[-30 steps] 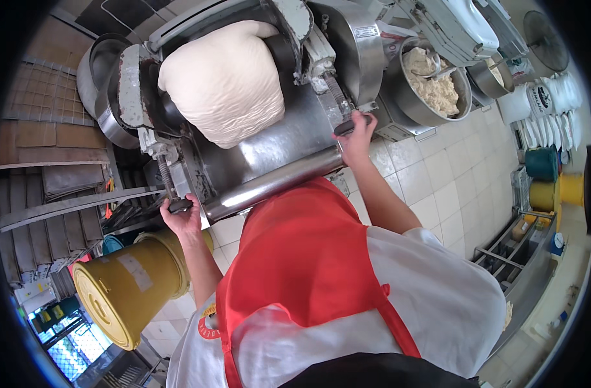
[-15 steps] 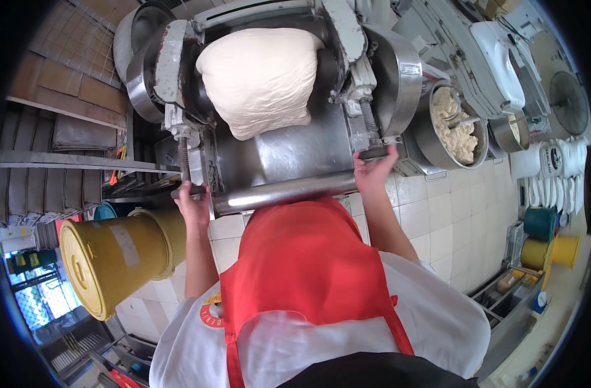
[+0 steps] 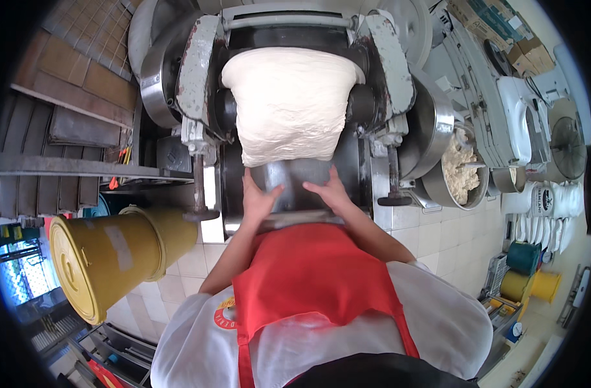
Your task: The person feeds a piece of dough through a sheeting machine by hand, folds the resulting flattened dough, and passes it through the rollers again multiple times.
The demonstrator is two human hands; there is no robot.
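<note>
A large slab of pale dough (image 3: 292, 100) drapes over the dark roller of a dough sheeter (image 3: 195, 77), its lower edge hanging above the metal tray (image 3: 289, 184). My left hand (image 3: 259, 196) is just below the dough's lower left corner, fingers apart, thumb pointing inward. Facing it, my right hand (image 3: 329, 193) is under the lower right corner, also spread. Neither hand grips anything; whether the fingertips touch the dough's edge I cannot tell. On either side of the tray a screw with a dark handle stands free, the left handle (image 3: 201, 215) and the right handle (image 3: 393, 200).
A steel mixing bowl (image 3: 431, 184) with lumpy dough stands at the right, near a white machine (image 3: 515, 119). Yellow lidded bins (image 3: 108, 255) are at the left, below a rack of trays (image 3: 63, 161). Round metal guards (image 3: 428, 123) flank the sheeter.
Both hands have let go of the side handles and moved inward over the tray to the dough's lower edge. The dough hangs lower toward me, and the view has shifted.
</note>
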